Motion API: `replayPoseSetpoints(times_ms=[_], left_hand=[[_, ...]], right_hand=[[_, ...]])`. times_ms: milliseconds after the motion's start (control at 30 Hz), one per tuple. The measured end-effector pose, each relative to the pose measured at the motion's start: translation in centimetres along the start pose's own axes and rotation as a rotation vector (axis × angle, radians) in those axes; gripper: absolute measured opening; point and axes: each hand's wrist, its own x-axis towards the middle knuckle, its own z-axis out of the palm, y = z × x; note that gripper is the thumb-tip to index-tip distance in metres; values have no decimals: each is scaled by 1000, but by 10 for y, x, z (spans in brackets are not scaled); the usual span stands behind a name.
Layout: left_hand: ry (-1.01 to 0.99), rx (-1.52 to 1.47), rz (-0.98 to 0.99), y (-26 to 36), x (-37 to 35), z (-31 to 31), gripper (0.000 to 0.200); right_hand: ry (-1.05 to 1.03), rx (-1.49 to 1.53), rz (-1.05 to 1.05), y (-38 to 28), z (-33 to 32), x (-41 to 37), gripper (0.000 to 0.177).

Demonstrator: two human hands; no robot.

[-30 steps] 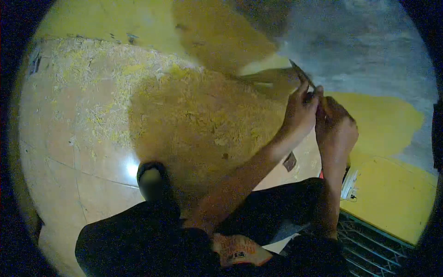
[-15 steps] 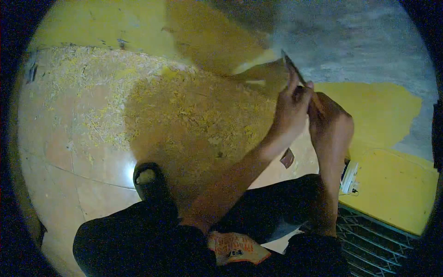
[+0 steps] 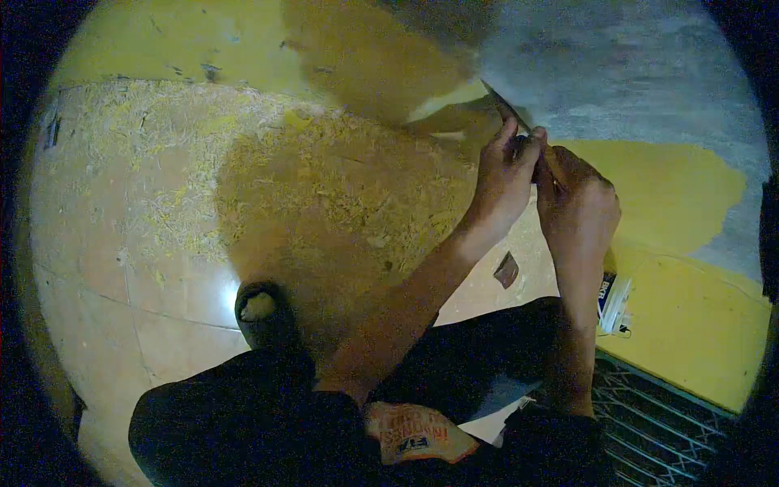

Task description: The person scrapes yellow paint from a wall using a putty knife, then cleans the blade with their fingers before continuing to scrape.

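Observation:
A narrow, pointed knife [image 3: 506,105] slants up and to the left between my hands, its tip in front of the wall. My right hand [image 3: 578,191] wraps round its handle end, which the fingers mostly cover. Close against it, my left hand [image 3: 507,174] pinches the lower part of the blade with thumb and fingers. Behind the blade is the wall [image 3: 617,73], bare grey there, with a yellow painted patch [image 3: 665,183] lower right. A shadow of hands and knife falls on the wall's lower part.
Yellow paint scrapings [image 3: 324,195] litter the tiled floor [image 3: 89,284]. A small brown piece [image 3: 506,270] lies below my wrists. To the right are a white container [image 3: 617,307] and a dark metal grille [image 3: 657,422]. My foot [image 3: 260,307] rests on the floor at left.
The knife's tip has swung slightly left and up, and the blade leans more. My left fingers have curled in closer round it. The right hand keeps its hold.

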Motion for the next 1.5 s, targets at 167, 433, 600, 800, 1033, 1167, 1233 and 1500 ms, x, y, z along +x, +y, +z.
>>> replayPoseSetpoints(times_ms=[167,433,600,800,1033,1167,1233,1500], left_hand=[[59,152,107,-2,-4,3,19],[-28,-87,-33,2,-7,5,20],[109,-152,-44,-10,1,-17,21],[72,83,40,-2,3,-16,17],[92,96,-64,33,-9,-7,21],[-26,18,-17,10,0,-25,27],[34,-133,-102,13,1,-19,28],[70,-176,-65,16,5,-22,18]], right_hand=[[-23,42,-20,1,-2,0,9],[-13,17,14,-5,-3,0,10],[-116,-132,-70,-8,23,1,8],[-26,-10,20,-4,12,0,7],[1,38,4,-10,-5,-5,9],[-52,-8,-52,-12,13,1,13],[-38,38,-51,-9,5,0,12],[4,94,-6,-18,1,-1,11]])
